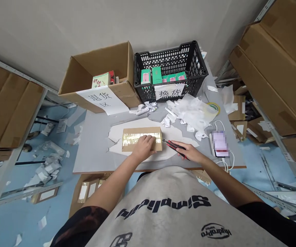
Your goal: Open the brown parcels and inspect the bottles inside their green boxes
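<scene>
A small cardboard box lies on a torn pale sheet at the middle of the table, shiny clear tape running along its top. My left hand grips the box from above near its right half, fingers bent over the top and thumb toward the near side. In my right hand is a red and black utility knife. Its tip points left and sits at the box's right end; whether it touches the cardboard I cannot tell.
A large open carton with several small boxes and a black crate with green boxes stand at the back. Crumpled paper and plastic, a tape roll and a phone with white cables lie to the right. The grey table has a front edge close to my body.
</scene>
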